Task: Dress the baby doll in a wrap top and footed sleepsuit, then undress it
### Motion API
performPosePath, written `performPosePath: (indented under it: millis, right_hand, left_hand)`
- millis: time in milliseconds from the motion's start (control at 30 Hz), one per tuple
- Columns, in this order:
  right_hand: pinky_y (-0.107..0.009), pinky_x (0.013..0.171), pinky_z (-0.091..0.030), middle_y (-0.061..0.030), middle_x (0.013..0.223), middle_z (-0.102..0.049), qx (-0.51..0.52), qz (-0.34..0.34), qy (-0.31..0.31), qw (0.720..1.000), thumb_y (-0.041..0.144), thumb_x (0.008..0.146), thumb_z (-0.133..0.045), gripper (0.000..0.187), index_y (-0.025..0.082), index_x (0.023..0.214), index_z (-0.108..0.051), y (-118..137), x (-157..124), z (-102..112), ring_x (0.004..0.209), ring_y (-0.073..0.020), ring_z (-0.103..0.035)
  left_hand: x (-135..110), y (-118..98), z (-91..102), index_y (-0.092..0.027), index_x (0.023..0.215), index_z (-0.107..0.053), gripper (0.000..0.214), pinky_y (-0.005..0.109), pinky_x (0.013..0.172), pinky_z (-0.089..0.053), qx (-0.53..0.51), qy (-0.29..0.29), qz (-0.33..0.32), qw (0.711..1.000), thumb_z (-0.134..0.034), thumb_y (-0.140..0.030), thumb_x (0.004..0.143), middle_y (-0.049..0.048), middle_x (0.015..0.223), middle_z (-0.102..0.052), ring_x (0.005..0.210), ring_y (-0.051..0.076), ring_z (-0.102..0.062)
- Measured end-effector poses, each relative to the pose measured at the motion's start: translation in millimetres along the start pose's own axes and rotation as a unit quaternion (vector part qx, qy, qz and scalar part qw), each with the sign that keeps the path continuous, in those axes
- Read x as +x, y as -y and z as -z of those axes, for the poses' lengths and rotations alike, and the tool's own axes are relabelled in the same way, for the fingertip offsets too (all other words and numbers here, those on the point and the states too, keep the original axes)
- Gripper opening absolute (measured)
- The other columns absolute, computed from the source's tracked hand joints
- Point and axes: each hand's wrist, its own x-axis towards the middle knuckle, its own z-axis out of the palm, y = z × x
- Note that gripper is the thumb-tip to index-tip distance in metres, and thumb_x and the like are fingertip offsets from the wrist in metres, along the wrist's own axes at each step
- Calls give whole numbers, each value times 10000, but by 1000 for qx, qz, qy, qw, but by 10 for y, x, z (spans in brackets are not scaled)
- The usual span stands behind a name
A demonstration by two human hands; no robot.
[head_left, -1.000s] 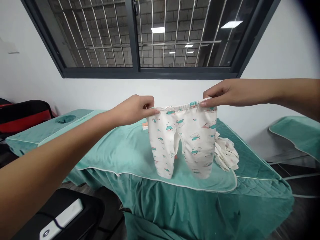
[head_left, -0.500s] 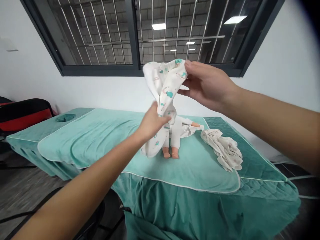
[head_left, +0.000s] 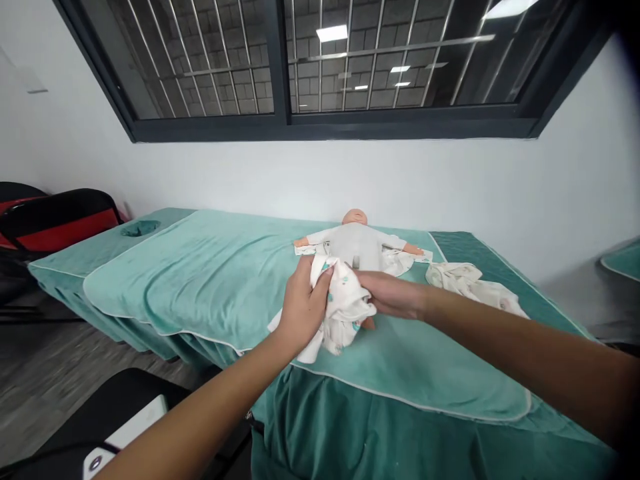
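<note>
White baby pants [head_left: 345, 303] with green and pink print are bunched up between my two hands, above the front part of the bed. My left hand [head_left: 306, 303] grips the cloth from the left, its thumb on top. My right hand [head_left: 387, 291] closes on the right side of the pants, with its fingers partly hidden by the fabric. Just beyond lies a baby doll [head_left: 354, 241] on its back in a white long-sleeved suit, arms spread. A printed baby shirt [head_left: 397, 261] lies spread under the doll. My hands and the pants hide most of the doll's legs.
A crumpled white printed cloth [head_left: 473, 283] lies to the right of the doll. The bed has a light green sheet [head_left: 210, 267]. At lower left stands a black chair [head_left: 95, 407] with a white device [head_left: 137, 423] on it. Behind rises a wall with a barred window [head_left: 280, 123].
Both hands have come down with the pants, which hung long and now are gathered up. My right hand moved from the raised top edge to beside my left. The view has tilted down slightly.
</note>
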Motion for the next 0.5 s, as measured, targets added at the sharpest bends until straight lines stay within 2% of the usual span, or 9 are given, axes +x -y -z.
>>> performPosePath:
  millis: [33,100,167,233,367,433,500]
  right_hand:
    - [-310,616,-501,-7,612,-618,27,-5,14,1000,676,863,-526,513,185,909,-667,-79,-4,-64,541,-146,-539]
    - [-290,690,-504,-8,735,-666,60,6,14,998,607,857,-600,435,198,985,-671,-189,-4,-160,655,-142,-593]
    - [-277,744,-493,-16,870,-700,54,14,-8,998,459,807,-721,356,204,1050,-672,-248,15,-203,782,-153,-631]
    - [-266,689,-475,-22,859,-709,45,11,-53,997,348,751,-764,355,192,1059,-680,-282,58,-197,761,-161,-634]
    - [-267,553,-427,-9,716,-683,109,24,-150,982,297,730,-703,387,199,1103,-674,-326,183,-103,595,-157,-591]
    - [-271,542,-428,-13,719,-683,114,22,-158,981,260,712,-685,399,203,1106,-671,-331,255,-36,594,-162,-592]
    - [-283,599,-467,-30,831,-713,75,15,-143,987,241,708,-685,399,213,1105,-663,-306,336,72,689,-177,-633]
  left_hand:
    - [-33,49,-25,-216,1033,-571,183,284,806,-483,-19,-14,36,999,-495,-363,955,13,931,-639,887,167,-601]
    - [-104,137,-70,-214,1016,-583,184,278,811,-483,-59,-37,87,994,-507,-368,948,6,929,-641,889,164,-601]
    - [-179,201,-110,-215,1020,-593,200,283,820,-493,-98,-37,132,986,-512,-381,943,6,936,-649,894,166,-609]
    - [-264,252,-148,-225,1123,-577,266,301,865,-505,-144,-17,164,976,-525,-406,936,24,1044,-660,976,183,-621]
    - [-446,407,-230,-250,1406,-392,655,376,997,-493,-203,61,180,961,-686,-366,833,78,1329,-586,1193,248,-581]
    - [-474,540,-262,-244,1423,-389,690,414,1028,-478,-201,73,176,961,-701,-317,812,85,1346,-584,1217,272,-571]
    - [-406,706,-275,-231,1395,-440,621,431,1054,-457,-192,40,174,965,-669,-278,819,82,1342,-595,1228,281,-566]
